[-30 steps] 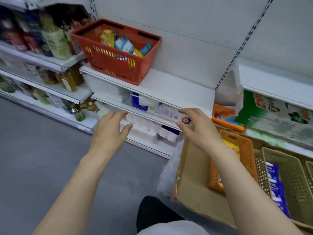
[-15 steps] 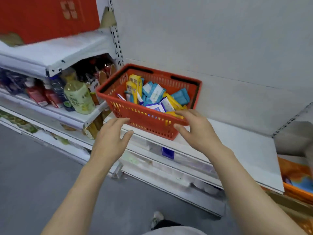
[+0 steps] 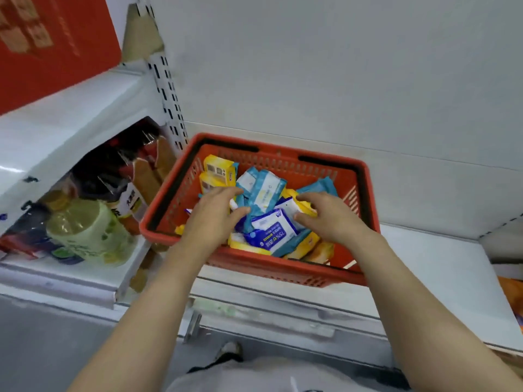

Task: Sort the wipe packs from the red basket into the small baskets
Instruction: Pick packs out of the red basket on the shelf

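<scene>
Shelf: white store shelf [image 3: 441, 258], red basket [image 3: 254, 263] on it
Left hand [image 3: 210, 219]: inside basket, fingers spread and relaxed, resting on packs
Right hand [image 3: 329, 219]: inside basket, fingers loosely curved over packs, nothing gripped
Wipe packs [image 3: 268, 193]: jumbled under both hands; yellow, teal, blue-white

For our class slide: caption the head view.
Both hands, left hand and right hand, reach among wipe packs in the red basket.

A shop: white slotted shelving [image 3: 441, 258] stocked with bottled goods [image 3: 87, 233].
</scene>
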Action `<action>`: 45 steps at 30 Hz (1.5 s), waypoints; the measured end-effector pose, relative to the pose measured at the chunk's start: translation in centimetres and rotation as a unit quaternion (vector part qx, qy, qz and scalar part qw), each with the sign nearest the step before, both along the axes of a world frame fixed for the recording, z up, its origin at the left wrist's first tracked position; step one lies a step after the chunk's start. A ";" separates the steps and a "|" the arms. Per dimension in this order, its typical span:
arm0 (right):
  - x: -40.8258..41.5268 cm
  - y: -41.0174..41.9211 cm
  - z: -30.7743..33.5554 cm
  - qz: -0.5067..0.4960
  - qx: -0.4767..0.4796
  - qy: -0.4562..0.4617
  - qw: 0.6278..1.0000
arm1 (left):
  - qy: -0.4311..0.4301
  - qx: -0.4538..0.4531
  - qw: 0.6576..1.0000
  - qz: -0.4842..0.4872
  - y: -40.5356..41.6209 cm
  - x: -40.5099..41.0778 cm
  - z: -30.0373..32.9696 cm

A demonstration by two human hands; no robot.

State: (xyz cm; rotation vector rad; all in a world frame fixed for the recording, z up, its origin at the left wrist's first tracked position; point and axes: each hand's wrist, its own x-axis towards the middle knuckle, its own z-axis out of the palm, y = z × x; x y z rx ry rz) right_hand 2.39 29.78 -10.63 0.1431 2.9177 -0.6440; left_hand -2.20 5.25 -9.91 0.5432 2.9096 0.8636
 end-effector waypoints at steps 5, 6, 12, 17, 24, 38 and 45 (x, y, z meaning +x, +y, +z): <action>-6.3 -0.7 -3.0 -0.050 0.029 -0.129 0.990 | -0.066 -0.056 0.993 -0.082 1.9 -6.4 -1.7; -7.1 -0.8 -3.6 -0.061 0.034 -0.134 0.988 | -0.080 -0.065 0.989 -0.104 2.4 -7.2 -2.0; -8.1 -1.2 -6.6 -0.088 0.055 -0.091 0.990 | -0.203 -0.138 0.948 -0.205 5.8 -10.2 -4.0; -7.2 0.7 -6.2 -0.158 0.017 -0.015 0.987 | -0.275 -0.122 0.929 -0.213 7.3 -10.4 -5.9; -5.0 3.7 -3.4 -0.280 -0.116 0.058 0.951 | -0.260 -0.126 0.941 -0.174 8.4 -10.2 -7.9; -2.0 -2.3 0.3 -0.149 -0.357 0.167 0.907 | -0.466 0.397 0.788 0.067 4.8 -8.6 -1.5; -0.8 -5.7 1.1 -0.006 -0.149 0.211 0.966 | -0.479 0.444 0.755 0.055 2.4 -7.7 -0.2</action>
